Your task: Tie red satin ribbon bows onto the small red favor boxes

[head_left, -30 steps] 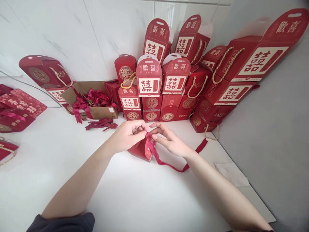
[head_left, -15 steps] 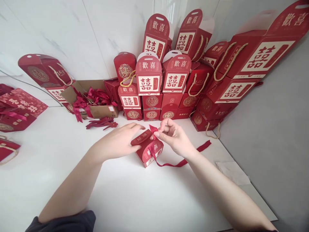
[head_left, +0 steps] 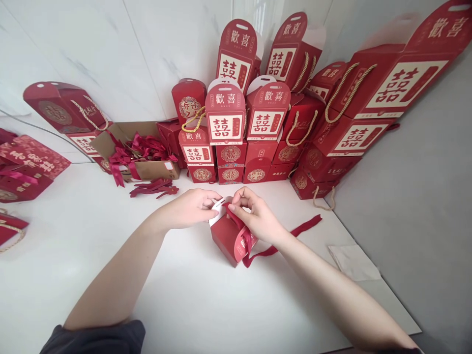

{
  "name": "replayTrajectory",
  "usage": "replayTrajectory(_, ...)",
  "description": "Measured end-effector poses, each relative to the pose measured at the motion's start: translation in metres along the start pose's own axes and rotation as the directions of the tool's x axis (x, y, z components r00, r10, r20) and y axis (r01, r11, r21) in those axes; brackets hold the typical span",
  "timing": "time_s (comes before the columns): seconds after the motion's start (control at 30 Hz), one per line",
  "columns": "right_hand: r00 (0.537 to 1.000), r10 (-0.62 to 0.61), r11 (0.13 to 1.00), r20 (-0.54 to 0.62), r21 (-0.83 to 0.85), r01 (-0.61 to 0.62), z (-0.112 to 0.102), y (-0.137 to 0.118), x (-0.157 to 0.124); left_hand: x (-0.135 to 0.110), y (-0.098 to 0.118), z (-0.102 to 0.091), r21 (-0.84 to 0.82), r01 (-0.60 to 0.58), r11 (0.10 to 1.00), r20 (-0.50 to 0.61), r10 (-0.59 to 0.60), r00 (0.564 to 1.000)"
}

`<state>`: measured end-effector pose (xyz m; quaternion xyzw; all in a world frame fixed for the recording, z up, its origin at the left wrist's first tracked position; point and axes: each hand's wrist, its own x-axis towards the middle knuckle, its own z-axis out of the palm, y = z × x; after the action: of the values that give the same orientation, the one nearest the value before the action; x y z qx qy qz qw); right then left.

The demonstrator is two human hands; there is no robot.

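Note:
A small red gift box (head_left: 229, 239) stands on the white table (head_left: 191, 295) in front of me, its white-backed top flap turned up. My left hand (head_left: 191, 209) pinches that flap from the left. My right hand (head_left: 254, 214) is closed on a dark red ribbon (head_left: 295, 232) at the top of the box. The ribbon runs down the box's right side and trails off to the right across the table.
A stack of red gift boxes (head_left: 265, 118) with gold rope handles fills the back corner. A brown carton of red ribbons (head_left: 142, 155) sits at back left, with loose ribbons (head_left: 155, 188) before it. More red boxes (head_left: 25, 167) lie at far left. A white paper (head_left: 354, 263) lies at right.
The box was turned upright, its flap now showing its white back. My left hand moved from lying over the box to pinching the flap. My right hand stayed on the ribbon, pulling it closer.

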<state>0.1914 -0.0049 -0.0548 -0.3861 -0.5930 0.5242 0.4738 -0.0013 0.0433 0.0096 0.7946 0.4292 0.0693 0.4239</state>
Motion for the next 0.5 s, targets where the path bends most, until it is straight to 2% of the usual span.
replayTrajectory(0.17, 1.0, -0.012, 0.996, 0.021, 0.084, 0.01, 0.0008, -0.0027, 0.0001, 0.0009, -0.0047, 0.0013, -0.014, -0.001, 1.0, 0.008, 0.001, 1.0)
replayTrajectory(0.37, 0.998, 0.05, 0.998, 0.049, 0.03, -0.052, -0.0008, 0.0034, 0.001, -0.0013, -0.0019, 0.0045, -0.014, -0.032, 0.999, 0.039, 0.033, 0.999)
replayTrajectory(0.5, 0.998, 0.039, 0.999, 0.048, -0.028, -0.038, -0.0019, 0.0051, 0.002, -0.0056, 0.0038, 0.0027, -0.019, -0.062, 0.998, 0.065, 0.063, 0.996)
